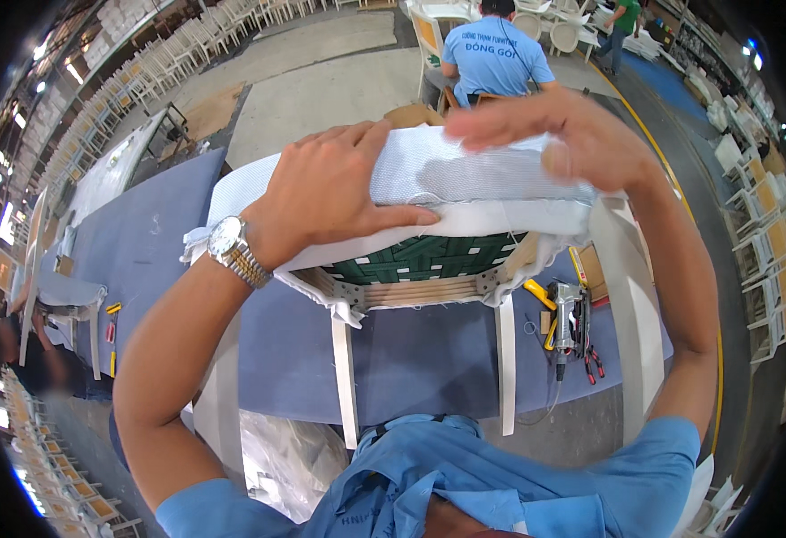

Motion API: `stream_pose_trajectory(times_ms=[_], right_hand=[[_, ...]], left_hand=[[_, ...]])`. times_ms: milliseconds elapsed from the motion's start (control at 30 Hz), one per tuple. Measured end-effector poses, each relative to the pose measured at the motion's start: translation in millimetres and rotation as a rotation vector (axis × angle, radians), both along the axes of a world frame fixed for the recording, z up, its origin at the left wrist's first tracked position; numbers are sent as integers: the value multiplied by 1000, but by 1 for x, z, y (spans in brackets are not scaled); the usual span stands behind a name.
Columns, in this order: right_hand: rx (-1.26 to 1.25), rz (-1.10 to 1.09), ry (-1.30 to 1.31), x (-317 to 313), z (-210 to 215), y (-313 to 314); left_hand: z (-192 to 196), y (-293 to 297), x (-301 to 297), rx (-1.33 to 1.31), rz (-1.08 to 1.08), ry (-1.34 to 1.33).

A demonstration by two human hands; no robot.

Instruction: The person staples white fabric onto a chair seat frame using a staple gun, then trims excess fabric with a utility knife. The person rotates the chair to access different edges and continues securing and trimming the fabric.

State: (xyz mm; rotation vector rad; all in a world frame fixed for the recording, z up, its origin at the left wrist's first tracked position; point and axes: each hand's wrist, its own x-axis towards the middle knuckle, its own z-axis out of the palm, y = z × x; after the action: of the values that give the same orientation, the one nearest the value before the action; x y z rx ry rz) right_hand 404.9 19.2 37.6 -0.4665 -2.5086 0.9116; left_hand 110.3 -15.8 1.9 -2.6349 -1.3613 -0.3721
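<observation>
The pale woven fabric (420, 166) lies across the upper side of an upholstered chair frame (429, 294), which stands on the blue-grey worktop (290, 359) right in front of the person. Below the near edge of the fabric, a white under-layer (509, 216) and green webbing (393, 264) show.

The left hand (321, 193) rests palm down on the fabric, thumb spread wide from the fingers and lying along the near edge. Its fingertips go out of sight toward the far edge, so one cannot tell whether they grip. The right hand (590, 143) is blurred over the other end, its fingers stretched out and its thumb well apart, holding nothing visible; whether it touches the cloth is unclear.

The step looks like smoothing and steadying the cover. It would go best with the left palm bearing down evenly as an anchor while the right works outward from it, pulling no harder at one point than another, so that the weave runs straight. The bunched edging (350, 314) at the near corner and the loose thread (424, 196) beside the left thumb deserve care, since either could leave a lump if trapped. The silver air tool (568, 318) and red-handled pliers (595, 363) sit to the right, apart from the cloth.
</observation>
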Motion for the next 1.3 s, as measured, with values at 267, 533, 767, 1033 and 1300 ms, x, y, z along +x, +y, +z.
stream_pose_trajectory(times_ms=[267, 533, 767, 1033, 1300], right_hand=[[383, -686, -196, 66, 37, -43], [170, 24, -60, -99, 46, -101], [-551, -153, -311, -244, -17, -138], [-791, -572, 406, -331, -80, -182], [-540, -720, 264, -332, -35, -243]], left_hand=[[11, -72, -155, 208, 372, -251], [-213, -294, -328, -426, 671, -491], [-509, -349, -210, -1354, 802, -995], [-526, -339, -156, -1735, 649, -1828], [-504, -356, -137, -1501, 597, -2036]])
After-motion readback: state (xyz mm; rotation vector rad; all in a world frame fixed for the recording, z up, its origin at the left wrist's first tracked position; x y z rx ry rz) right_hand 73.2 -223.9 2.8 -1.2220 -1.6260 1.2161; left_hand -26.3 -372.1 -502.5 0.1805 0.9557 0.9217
